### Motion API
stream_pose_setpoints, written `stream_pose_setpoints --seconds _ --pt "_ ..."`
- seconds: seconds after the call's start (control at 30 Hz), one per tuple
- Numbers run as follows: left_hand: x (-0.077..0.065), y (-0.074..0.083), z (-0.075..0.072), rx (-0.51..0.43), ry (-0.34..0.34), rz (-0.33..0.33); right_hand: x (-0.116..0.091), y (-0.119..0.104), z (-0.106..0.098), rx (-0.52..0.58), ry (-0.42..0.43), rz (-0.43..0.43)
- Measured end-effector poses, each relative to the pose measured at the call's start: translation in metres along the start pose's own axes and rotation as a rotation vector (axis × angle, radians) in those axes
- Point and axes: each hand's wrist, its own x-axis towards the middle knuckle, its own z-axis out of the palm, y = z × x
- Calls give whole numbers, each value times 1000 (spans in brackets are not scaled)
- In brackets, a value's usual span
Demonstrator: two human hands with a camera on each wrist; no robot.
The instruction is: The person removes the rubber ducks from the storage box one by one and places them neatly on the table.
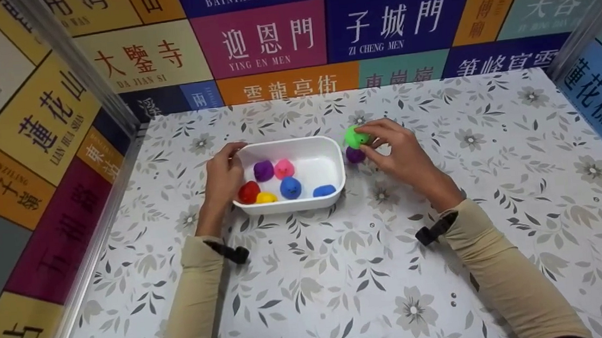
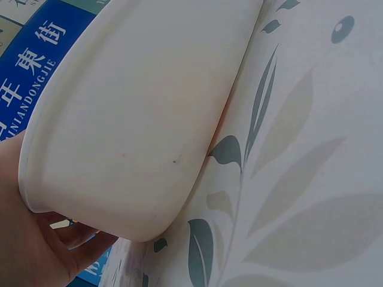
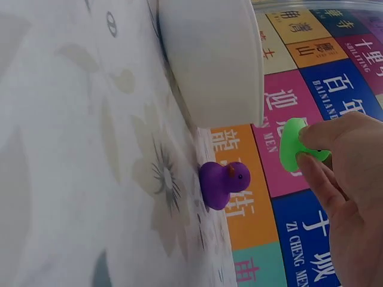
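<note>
Right of centre in the head view, the right hand (image 1: 402, 150) pinches a green duck (image 1: 354, 137) between thumb and fingers, raised off the table (image 1: 315, 266) near a purple duck (image 3: 216, 186), while left of centre the left hand (image 1: 223, 174) grips the end of the white tub (image 1: 293, 206). Weak spot's that fingertip pinch imo: if the duck slips it could bump the purple one, and a hard tug on the rim might slide the other ducks (image 1: 290, 188) inside around.
</note>
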Motion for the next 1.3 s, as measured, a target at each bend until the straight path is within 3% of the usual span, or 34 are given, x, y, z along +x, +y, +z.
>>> stream_pose_setpoints --seconds 0.23,0.73,0.97,1.3 --pt "-1 0 0 5 2 -10 0 10 -6 -20 2 75" --pt "0 1 0 -13 10 7 -1 26 -13 -80 -62 147" --pt "-1 1 -1 -20 6 5 -2 31 -14 -147 -142 221" --pt "-1 0 0 0 7 13 -4 39 -13 -142 -224 268"
